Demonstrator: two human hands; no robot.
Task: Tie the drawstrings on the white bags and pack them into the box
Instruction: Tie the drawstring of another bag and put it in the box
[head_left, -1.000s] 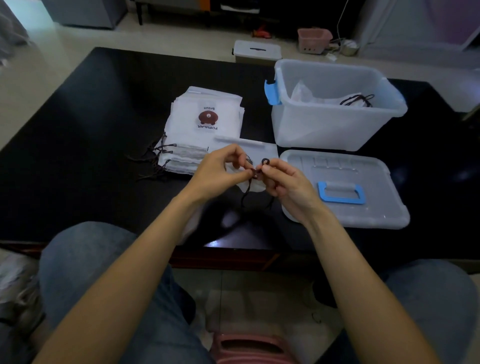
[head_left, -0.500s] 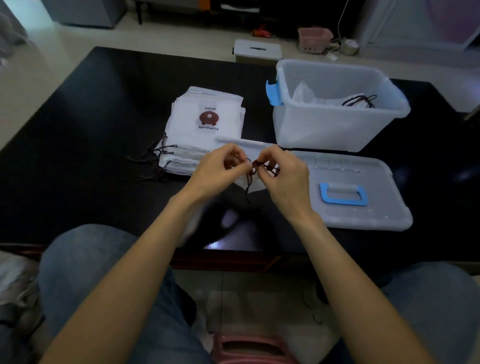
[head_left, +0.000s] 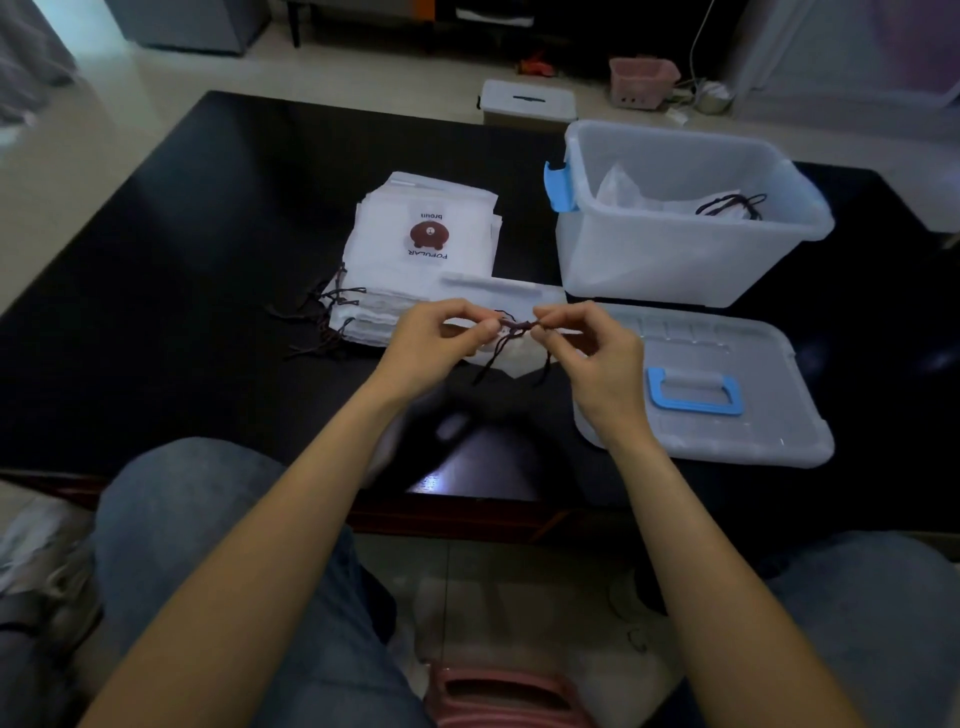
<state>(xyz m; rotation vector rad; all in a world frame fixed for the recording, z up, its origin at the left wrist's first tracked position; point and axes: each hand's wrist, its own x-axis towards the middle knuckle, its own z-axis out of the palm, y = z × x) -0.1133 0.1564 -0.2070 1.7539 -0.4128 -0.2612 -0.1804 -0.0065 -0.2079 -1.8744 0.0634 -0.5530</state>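
While our left hand (head_left: 434, 343) and right hand (head_left: 587, 353) each pinch the dark drawstring (head_left: 514, 328), pulling apart to cinch the knot, its white bag (head_left: 501, 358) sits just beneath on the worktop (head_left: 208, 208); stack (head_left: 415, 260) beside, open box (head_left: 675, 228) behind for packing.

I see a glossy black surface (head_left: 156, 270) that mirrors the room light at lower centre. The box (head_left: 691, 249) and its lid (head_left: 769, 395) look like frosted translucent plastic, with smooth blue plastic on the handle (head_left: 693, 398). The stacked bags (head_left: 431, 244) look like matt white cloth, the drawstrings (head_left: 514, 332) dark thin cord.
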